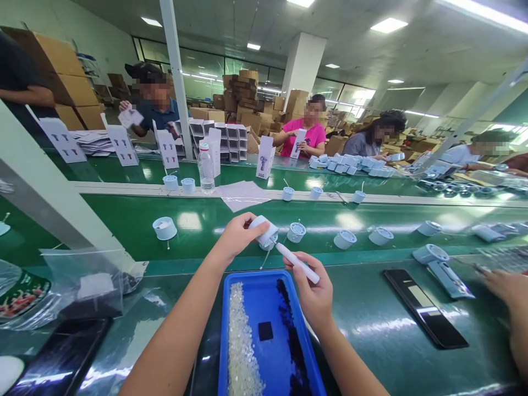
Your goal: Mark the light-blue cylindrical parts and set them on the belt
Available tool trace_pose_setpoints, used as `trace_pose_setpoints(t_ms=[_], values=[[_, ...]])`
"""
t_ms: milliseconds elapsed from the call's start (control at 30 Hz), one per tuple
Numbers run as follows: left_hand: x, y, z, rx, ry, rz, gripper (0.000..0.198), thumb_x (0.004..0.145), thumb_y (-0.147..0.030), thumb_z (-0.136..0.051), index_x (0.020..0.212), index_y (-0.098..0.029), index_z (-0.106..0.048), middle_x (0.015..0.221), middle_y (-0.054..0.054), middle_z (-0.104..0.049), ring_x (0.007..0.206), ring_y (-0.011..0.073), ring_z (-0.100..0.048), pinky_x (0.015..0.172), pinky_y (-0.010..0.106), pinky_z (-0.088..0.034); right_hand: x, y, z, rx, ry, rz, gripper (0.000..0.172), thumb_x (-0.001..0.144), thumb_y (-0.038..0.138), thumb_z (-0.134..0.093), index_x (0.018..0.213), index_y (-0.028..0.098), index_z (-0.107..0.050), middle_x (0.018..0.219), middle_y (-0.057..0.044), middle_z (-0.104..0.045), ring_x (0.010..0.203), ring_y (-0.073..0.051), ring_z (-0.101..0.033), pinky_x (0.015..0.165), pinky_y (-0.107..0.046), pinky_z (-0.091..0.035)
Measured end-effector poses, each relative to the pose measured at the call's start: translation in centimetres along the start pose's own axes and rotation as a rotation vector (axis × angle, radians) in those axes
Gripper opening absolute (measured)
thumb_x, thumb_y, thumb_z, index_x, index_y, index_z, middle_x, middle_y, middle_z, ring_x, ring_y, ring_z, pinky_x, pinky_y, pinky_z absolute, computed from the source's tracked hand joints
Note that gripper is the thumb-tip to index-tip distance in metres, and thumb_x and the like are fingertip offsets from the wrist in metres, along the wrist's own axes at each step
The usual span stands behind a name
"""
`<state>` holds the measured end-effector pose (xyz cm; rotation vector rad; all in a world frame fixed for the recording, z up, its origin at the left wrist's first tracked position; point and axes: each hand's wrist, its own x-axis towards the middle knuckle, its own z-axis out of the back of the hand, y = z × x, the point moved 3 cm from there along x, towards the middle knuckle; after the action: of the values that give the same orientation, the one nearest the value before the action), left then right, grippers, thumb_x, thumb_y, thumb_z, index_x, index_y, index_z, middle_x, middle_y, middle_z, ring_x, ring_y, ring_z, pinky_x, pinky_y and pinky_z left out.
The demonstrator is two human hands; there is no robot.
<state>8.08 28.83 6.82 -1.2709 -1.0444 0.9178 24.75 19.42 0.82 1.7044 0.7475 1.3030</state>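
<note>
Blue tray (268, 305) nearest, white tool (297, 263) (axis slanting) points forward-left toward cup (269, 239).

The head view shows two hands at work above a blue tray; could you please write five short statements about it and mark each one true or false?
1. The left hand holds a pale blue round part. True.
2. The right hand is empty. False: it holds a white pen-shaped tool.
3. Clear granules lie along the left side of the blue tray. True.
4. The clear bottle beyond the hands lies on its side. False: it stands upright.
5. A black phone lies to the right of the blue tray. True.
</note>
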Motion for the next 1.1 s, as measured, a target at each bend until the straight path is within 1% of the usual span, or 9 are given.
trace_pose_setpoints(t_ms=[400,500,567,633,700,800,867,933,1100], values=[[-0.3,-0.3,-1.0,0.031,0.028,0.018,0.034,0.071,-0.044,-0.069,0.071,-0.016,-0.051,0.070,-0.002,-0.052,0.064,0.0103,-0.049,0.058,0.022,-0.041,-0.1,-0.4,0.3,-0.062,0.034,-0.032,0.020,0.087,0.030,-0.058,0.106,0.022,-0.060,0.094,-0.005,-0.069,0.085,-0.018,-0.066,0.076,-0.029,-0.053],[-0.6,-0.6,-2.1,0.036,-0.077,-0.009,0.029,0.072,-0.036,-0.069,0.068,-0.017,-0.047,0.064,-0.004,-0.047,0.059,0.0085,-0.043,0.054,0.020,-0.035,0.0,-0.5,0.1,-0.181,0.065,-0.081,0.025,0.086,0.035,-0.057,0.105,0.019,-0.062,0.070,0.000,-0.062,0.059,-0.013,-0.056,0.055,-0.023,-0.045],[-0.9,-0.5,-3.0,-0.029,-0.254,-0.079,0.033,0.074,-0.036,-0.066,0.062,-0.017,-0.041,0.059,-0.006,-0.039,0.055,0.0076,-0.036,0.051,0.020,-0.031,-0.2,-0.5,-0.5,-0.221,0.193,-0.136,0.029,0.087,0.039,-0.055,0.103,0.017,-0.064,0.055,0.004,-0.050,0.046,-0.009,-0.042,0.044,-0.022,-0.032],[-1.5,-0.3,-3.9,-0.112,-0.464,-0.174,0.042,0.077,-0.039,-0.063,0.056,-0.018,-0.033,0.055,-0.006,-0.031,0.052,0.0074,-0.030,0.049,0.020,-0.028,-0.7,-0.5,-1.3,-0.166,0.299,-0.204,0.034,0.089,0.044,-0.051,0.098,0.015,-0.066,0.050,0.006,-0.039,0.043,-0.008,-0.032,0.042,-0.022,-0.024],[-2.0,-0.1,-4.6,-0.184,-0.576,-0.228,0.049,0.079,-0.042,-0.061,0.054,-0.018,-0.027,0.055,-0.006,-0.026,0.050,0.0076,-0.027,0.048,0.021,-0.027,-1.4,-0.6,-2.0,-0.011,0.306,-0.292,0.040,0.089,0.050,-0.048,0.094,0.014,-0.064,0.048,0.008,-0.032,0.042,-0.007,-0.026,0.041,-0.022,-0.020],[-2.5,-0.4,-5.2,-0.205,-0.567,-0.236,0.049,0.081,-0.044,-0.058,0.054,-0.019,-0.026,0.054,-0.005,-0.025,0.049,0.0084,-0.024,0.046,0.022,-0.027,-2.2,-0.8,-2.8,0.290,0.273,-0.425,0.043,0.087,0.057,-0.049,0.087,0.015,-0.060,0.044,0.011,-0.024,0.039,-0.006,-0.019,0.039,-0.021,-0.018],[-2.7,-1.1,-5.0,-0.083,-0.604,-0.275,0.049,0.079,-0.041,-0.060,0.052,-0.019,-0.026,0.054,-0.005,-0.025,0.051,0.0090,-0.025,0.047,0.022,-0.027,-2.5,-0.9,-3.2,0.387,0.262,-0.458,0.041,0.085,0.057,-0.052,0.080,0.017,-0.056,0.042,0.012,-0.023,0.038,-0.005,-0.018,0.039,-0.021,-0.018],[-2.7,-1.6,-4.8,0.016,-0.620,-0.289,0.049,0.079,-0.039,-0.059,0.050,-0.018,-0.026,0.053,-0.004,-0.026,0.052,0.0095,-0.025,0.048,0.022,-0.027,-2.7,-1.1,-3.3,0.391,0.239,-0.456,0.041,0.084,0.057,-0.055,0.076,0.018,-0.053,0.042,0.012,-0.025,0.038,-0.005,-0.020,0.039,-0.020,-0.019],[-2.7,-1.4,-4.7,-0.004,-0.621,-0.264,0.046,0.077,-0.040,-0.057,0.050,-0.019,-0.026,0.052,-0.005,-0.026,0.051,0.0099,-0.026,0.048,0.023,-0.027,-2.9,-1.4,-3.5,0.372,0.207,-0.456,0.043,0.082,0.059,-0.056,0.069,0.019,-0.047,0.043,0.012,-0.024,0.038,-0.004,-0.017,0.038,-0.019,-0.018]])
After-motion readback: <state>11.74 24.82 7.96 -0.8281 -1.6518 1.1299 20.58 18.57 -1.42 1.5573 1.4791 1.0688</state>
